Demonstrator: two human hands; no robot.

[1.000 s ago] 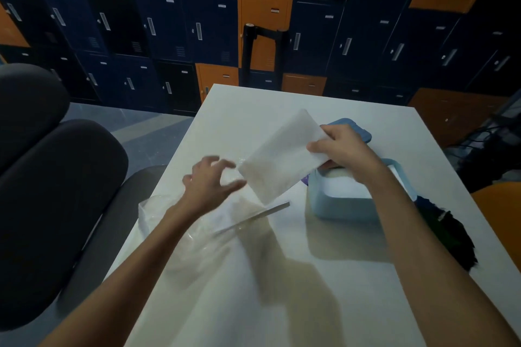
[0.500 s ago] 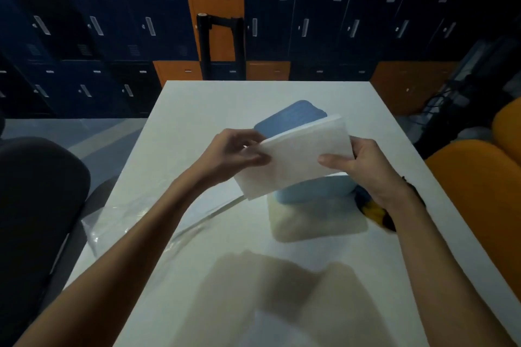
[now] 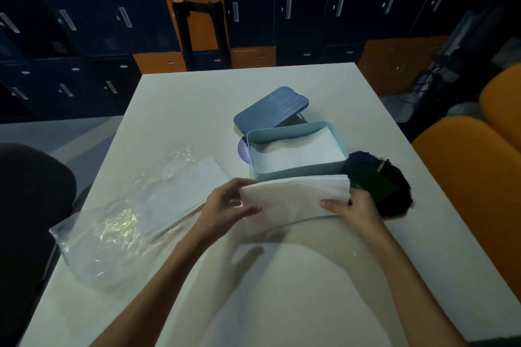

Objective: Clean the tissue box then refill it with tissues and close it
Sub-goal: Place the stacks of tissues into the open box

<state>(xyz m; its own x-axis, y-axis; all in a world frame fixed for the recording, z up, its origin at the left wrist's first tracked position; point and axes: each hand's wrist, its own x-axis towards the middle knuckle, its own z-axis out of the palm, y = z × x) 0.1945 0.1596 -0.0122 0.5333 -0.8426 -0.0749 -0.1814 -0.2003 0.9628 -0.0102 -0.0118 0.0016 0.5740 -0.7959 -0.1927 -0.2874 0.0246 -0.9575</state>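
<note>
White, soft and slightly sagging, a thick folded stack of tissues is pinched at its two ends just above the pale table, directly in front of the open pale-blue rectangular tissue box. The left hand curls its fingers and thumb around the stack's left end, and the right hand clamps the right end with the thumb on top; both are closed on the tissues, neither free. The step in hand looks like the refill: the box stands lidless near the table's middle with a flat white layer already lying inside, and its darker blue ribbed lid rests tilted against the far rim. The next move probably calls for lifting the stack over the near wall, keeping it level and squared to the box's long axis so the limp sheets slide in without folding over the edge, then bringing the lid across. The box walls look thin, smooth and rigid with rounded corners. A crinkled clear plastic wrapper, glossy and holding more white sheets, lies to the left. A dark fluffy duster-like bundle sits just right of the box, and a small lilac round object peeps out at its left wall.
</note>
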